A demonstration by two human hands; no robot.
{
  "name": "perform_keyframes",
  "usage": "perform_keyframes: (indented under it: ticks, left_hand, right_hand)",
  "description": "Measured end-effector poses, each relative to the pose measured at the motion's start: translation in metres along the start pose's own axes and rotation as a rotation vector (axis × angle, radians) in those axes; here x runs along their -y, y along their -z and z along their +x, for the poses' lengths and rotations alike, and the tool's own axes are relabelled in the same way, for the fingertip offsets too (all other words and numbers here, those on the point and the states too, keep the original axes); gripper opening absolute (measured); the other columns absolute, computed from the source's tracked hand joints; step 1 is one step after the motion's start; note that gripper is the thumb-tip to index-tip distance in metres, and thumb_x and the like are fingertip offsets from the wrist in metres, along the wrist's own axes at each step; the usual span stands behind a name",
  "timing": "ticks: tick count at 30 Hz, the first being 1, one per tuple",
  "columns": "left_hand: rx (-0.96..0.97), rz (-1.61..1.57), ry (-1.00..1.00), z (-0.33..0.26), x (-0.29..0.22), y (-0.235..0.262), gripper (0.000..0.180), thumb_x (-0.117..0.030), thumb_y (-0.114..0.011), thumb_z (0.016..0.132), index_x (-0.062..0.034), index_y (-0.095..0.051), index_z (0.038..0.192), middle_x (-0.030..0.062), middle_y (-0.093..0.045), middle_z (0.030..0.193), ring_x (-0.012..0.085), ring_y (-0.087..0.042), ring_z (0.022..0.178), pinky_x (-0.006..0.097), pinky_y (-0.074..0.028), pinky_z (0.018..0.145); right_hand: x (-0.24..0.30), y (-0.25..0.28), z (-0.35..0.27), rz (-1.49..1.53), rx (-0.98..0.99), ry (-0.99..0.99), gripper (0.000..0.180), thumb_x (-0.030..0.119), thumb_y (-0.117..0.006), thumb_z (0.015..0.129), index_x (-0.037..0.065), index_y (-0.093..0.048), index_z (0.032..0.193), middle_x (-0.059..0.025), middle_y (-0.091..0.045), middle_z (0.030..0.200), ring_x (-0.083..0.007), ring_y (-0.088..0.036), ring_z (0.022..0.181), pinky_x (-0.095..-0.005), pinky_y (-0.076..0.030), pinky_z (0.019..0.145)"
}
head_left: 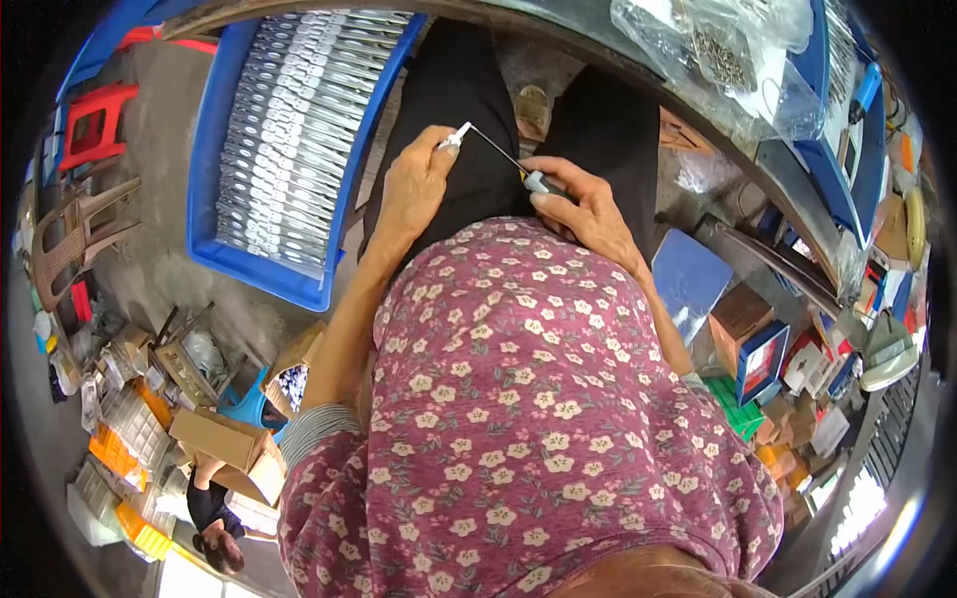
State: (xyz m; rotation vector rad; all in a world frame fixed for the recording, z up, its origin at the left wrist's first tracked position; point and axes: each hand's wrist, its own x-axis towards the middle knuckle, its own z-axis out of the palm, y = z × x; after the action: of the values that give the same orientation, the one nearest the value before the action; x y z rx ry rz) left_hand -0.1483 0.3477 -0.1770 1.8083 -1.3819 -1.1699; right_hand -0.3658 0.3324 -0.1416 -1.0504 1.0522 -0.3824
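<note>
My left hand [415,179] is closed, pinching a small white plastic part [457,136] between thumb and fingers above my lap. A screwdriver [538,183] with a grey handle is gripped in my right hand [586,204]. Its thin dark shaft slants up and left, and the tip comes up to the white part; whether it touches a screw is too small to tell. Left of my knees stands a blue tray [204,239] packed with rows of slim metal pieces with white plastic ends [289,140].
A workbench edge [638,70] runs across the top, with a plastic bag of small screws [723,58] on it. To the right is a blue bin [837,184]. A red stool [95,125], a brown chair [85,234] and cardboard boxes [214,439] stand left. Another person [211,508] is at lower left.
</note>
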Motion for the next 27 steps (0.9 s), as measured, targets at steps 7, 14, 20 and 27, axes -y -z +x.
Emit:
perform_keyframes:
  ticks: [7,14,20,27]
  left_hand:
    - [0.123,-0.164,0.135,0.008,0.005,-0.006,0.013,-0.008,-0.056,0.079,-0.0016,-0.054,0.09,0.0042,-0.055,0.061,0.0091,-0.05,0.049,0.024,-0.037,0.043]
    - [0.135,-0.198,0.132,0.01,0.005,-0.006,0.011,-0.007,-0.054,0.079,-0.0005,-0.052,0.087,0.0044,-0.056,0.061,0.0083,-0.049,0.046,0.022,-0.036,0.041]
    - [0.077,-0.105,0.105,0.01,0.005,-0.008,0.013,-0.01,-0.054,0.077,0.0009,-0.053,0.084,0.0092,-0.058,0.061,0.0143,-0.054,0.05,0.027,-0.04,0.047]
    - [-0.008,0.078,0.06,0.007,0.005,-0.013,0.013,-0.008,-0.052,0.077,0.0016,-0.051,0.085,0.0214,-0.06,0.07,0.0354,-0.06,0.063,0.041,-0.045,0.06]
  right_hand:
    - [0.003,-0.007,-0.004,-0.243,-0.025,0.079,0.033,0.016,-0.054,0.08,0.004,-0.054,0.111,-0.0119,-0.061,0.091,-0.0187,-0.056,0.081,-0.0307,-0.043,0.075]
    - [-0.006,-0.007,-0.001,-0.386,-0.024,0.178,0.033,0.015,-0.055,0.081,0.004,-0.056,0.112,-0.0179,-0.063,0.093,-0.0239,-0.062,0.074,-0.0354,-0.047,0.071]
    - [-0.009,-0.007,0.001,-0.379,-0.024,0.153,0.032,0.015,-0.055,0.081,0.004,-0.056,0.112,-0.0179,-0.063,0.092,-0.0238,-0.062,0.078,-0.0347,-0.047,0.073]
    - [-0.012,-0.005,0.003,-0.474,-0.019,0.271,0.032,0.012,-0.055,0.081,0.002,-0.055,0.111,-0.0209,-0.061,0.1,-0.0302,-0.062,0.084,-0.036,-0.047,0.077]
